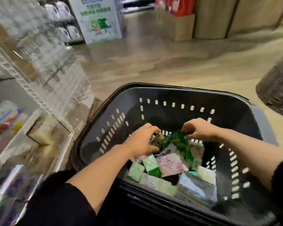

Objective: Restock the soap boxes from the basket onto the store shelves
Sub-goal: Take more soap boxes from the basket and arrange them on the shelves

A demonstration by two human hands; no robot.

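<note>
Store shelves point(44, 137) at far left, smeared by motion; stock there unreadable, free slots impossible to judge. Left hand point(144, 141) inside black basket point(170, 93), fingers curled onto a dark green packet point(175, 139). Right hand point(199, 129) pinching the same packet's upper edge. Soap boxes point(167, 165) heaped loose at basket's near end, below both hands. Risks: packet slipping if lifted by a thin edge pinch alone; neighbouring boxes dragged up and spilled over the rim; box crushed under a hard grip. Green item possibly a soft pouch, not a box. Fingertips hidden behind it; basket's near rim cut off.
</note>
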